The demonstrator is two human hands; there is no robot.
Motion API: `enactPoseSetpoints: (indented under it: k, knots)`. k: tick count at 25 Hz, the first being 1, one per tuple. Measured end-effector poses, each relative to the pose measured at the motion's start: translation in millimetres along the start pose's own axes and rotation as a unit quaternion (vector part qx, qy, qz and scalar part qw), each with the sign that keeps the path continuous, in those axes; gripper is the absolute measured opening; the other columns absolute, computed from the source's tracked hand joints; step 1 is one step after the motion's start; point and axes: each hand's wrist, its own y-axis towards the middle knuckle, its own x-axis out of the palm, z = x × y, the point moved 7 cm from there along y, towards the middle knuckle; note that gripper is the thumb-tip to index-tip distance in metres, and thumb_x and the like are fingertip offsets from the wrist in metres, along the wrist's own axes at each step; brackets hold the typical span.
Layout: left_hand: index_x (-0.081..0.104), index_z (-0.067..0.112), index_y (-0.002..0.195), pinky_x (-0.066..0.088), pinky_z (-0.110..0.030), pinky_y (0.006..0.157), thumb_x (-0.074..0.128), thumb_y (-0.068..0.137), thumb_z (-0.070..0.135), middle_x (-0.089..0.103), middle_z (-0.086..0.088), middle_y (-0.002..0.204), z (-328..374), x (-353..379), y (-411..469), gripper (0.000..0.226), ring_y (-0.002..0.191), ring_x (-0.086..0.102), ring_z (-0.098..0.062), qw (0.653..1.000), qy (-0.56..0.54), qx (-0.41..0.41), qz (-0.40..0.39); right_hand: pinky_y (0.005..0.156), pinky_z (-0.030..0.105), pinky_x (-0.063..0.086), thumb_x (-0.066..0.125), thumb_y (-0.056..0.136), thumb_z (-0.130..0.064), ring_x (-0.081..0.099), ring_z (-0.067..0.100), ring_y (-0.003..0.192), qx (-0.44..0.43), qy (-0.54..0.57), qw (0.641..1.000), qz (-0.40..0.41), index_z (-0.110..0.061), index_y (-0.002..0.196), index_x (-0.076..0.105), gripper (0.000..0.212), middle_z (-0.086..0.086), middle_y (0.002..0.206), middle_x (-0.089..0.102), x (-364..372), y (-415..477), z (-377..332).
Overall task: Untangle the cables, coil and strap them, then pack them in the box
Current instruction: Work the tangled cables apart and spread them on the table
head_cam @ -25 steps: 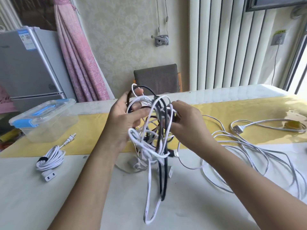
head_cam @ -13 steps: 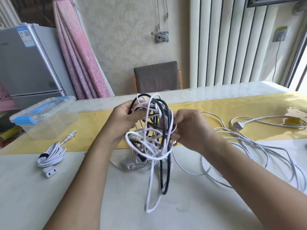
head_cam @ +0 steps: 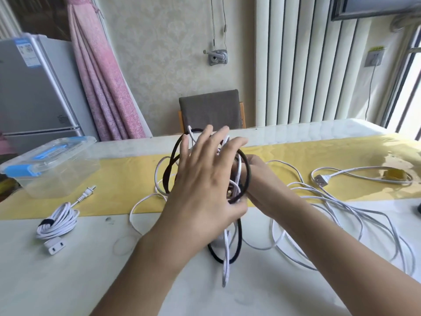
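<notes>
**Untangling step.** The left hand (head_cam: pixel 205 185) lies across the near face of the tangle of black and white cables (head_cam: pixel 239 236). Its fingers are straight and spread, with the thumb at the lower edge beside a black loop (head_cam: pixel 248 174), and it plainly pinches nothing. The right hand (head_cam: pixel 259 174) sits behind the tangle with its fingers hidden, so its grip cannot be told. The tangle is held above the desk (head_cam: pixel 68 281), its lowest loops hanging down to the surface. A long white cable (head_cam: pixel 332 199) sprawls to its right. A strapped white coil (head_cam: pixel 58 221) lies near the lidded clear box (head_cam: pixel 50 169). The step is probably best done by spreading the loops wide and feeding a free end back through, never by pulling tight.
</notes>
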Motion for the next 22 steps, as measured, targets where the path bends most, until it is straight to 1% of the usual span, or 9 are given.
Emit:
enactPoseSetpoints:
  k: [3, 6, 8, 10, 12, 14, 17, 20, 22]
  knots:
    - [0.054, 0.017, 0.109, 0.030, -0.047, 0.108, 0.059, 0.061, -0.002, 0.056, 0.005, 0.121, -37, -18, 2, 0.052, 0.120, 0.042, -0.019, 0.992, -0.055, -0.077, 0.082, 0.049, 0.017, 0.030, 0.062, 0.075, -0.006, 0.037, 0.003, 0.045, -0.009, -0.069, 0.997, -0.014, -0.022, 0.046, 0.051, 0.034, -0.012, 0.048, 0.041, -3, -2, -8]
    - [0.060, 0.016, 0.096, 0.034, -0.025, 0.089, 0.061, 0.068, -0.007, 0.054, 0.022, 0.093, -94, -35, -7, 0.036, 0.102, 0.052, -0.026, 0.962, -0.070, -0.218, 0.148, 0.052, 0.025, 0.027, 0.052, 0.066, -0.005, 0.031, 0.016, 0.056, -0.026, -0.127, 0.988, -0.083, -0.025, 0.054, 0.047, 0.024, -0.004, 0.058, 0.035, -1, -6, -13]
    - [0.062, 0.016, 0.099, 0.023, -0.028, 0.102, 0.066, 0.071, 0.001, 0.062, 0.005, 0.101, -123, -30, -13, 0.033, 0.109, 0.050, -0.032, 0.949, 0.019, -0.294, 0.112, 0.055, 0.041, 0.025, 0.047, 0.066, -0.001, 0.027, 0.031, 0.063, -0.028, -0.138, 0.983, -0.116, -0.022, 0.064, 0.050, 0.022, 0.010, 0.068, 0.034, 5, -7, -7]
    - [0.057, 0.016, 0.120, 0.005, -0.043, 0.115, 0.069, 0.073, 0.008, 0.051, -0.012, 0.131, -141, -17, -20, 0.050, 0.133, 0.032, -0.033, 0.926, 0.121, -0.358, -0.008, 0.056, 0.047, 0.023, 0.044, 0.065, 0.001, 0.026, 0.034, 0.065, -0.031, -0.134, 0.985, -0.105, -0.008, 0.073, 0.053, 0.015, 0.014, 0.070, 0.034, 5, -4, -1]
    - [0.034, 0.020, 0.144, -0.007, -0.043, 0.116, 0.067, 0.074, 0.005, 0.016, -0.014, 0.156, -136, -6, -20, 0.079, 0.146, 0.002, -0.031, 0.935, 0.106, -0.326, -0.088, 0.057, 0.041, 0.024, 0.041, 0.059, 0.002, 0.027, 0.029, 0.068, -0.028, -0.071, 0.995, -0.065, 0.005, 0.077, 0.052, 0.021, 0.013, 0.072, 0.038, -4, 1, 0]
    - [0.025, 0.029, 0.148, -0.007, -0.033, 0.119, 0.062, 0.071, 0.000, 0.004, 0.000, 0.160, -91, -7, -6, 0.090, 0.148, -0.007, -0.017, 0.983, -0.070, -0.158, -0.068, 0.057, 0.030, 0.029, 0.038, 0.054, 0.005, 0.032, 0.024, 0.064, -0.017, 0.005, 1.000, -0.023, 0.004, 0.069, 0.050, 0.020, 0.012, 0.068, 0.039, -15, 2, 1]
    - [0.033, 0.033, 0.142, 0.004, -0.036, 0.121, 0.052, 0.074, 0.008, 0.039, 0.015, 0.147, -32, -7, 1, 0.075, 0.142, 0.020, 0.002, 0.943, -0.319, -0.053, -0.078, 0.060, 0.026, 0.035, 0.041, 0.059, 0.008, 0.044, 0.022, 0.066, -0.002, 0.037, 0.998, -0.041, -0.004, 0.073, 0.063, 0.028, 0.011, 0.069, 0.052, -14, 1, 5]
    - [0.044, 0.046, 0.128, 0.025, -0.040, 0.115, 0.060, 0.077, 0.052, 0.056, 0.030, 0.116, -38, 16, 1, 0.054, 0.127, 0.043, 0.002, 0.949, -0.284, -0.086, -0.104, 0.059, 0.020, 0.037, 0.044, 0.070, 0.007, 0.049, 0.021, 0.068, -0.017, 0.009, 0.994, -0.111, -0.014, 0.092, 0.074, 0.043, 0.005, 0.073, 0.064, -9, -1, 5]
    - [0.057, 0.045, 0.113, 0.044, -0.037, 0.097, 0.058, 0.068, 0.072, 0.064, 0.019, 0.104, -53, 30, 2, 0.052, 0.107, 0.057, -0.003, 0.952, -0.236, -0.123, -0.151, 0.069, 0.022, 0.046, 0.052, 0.075, 0.003, 0.062, 0.014, 0.073, -0.040, -0.005, 0.993, -0.111, -0.018, 0.091, 0.075, 0.035, -0.002, 0.077, 0.071, -11, -1, 2]
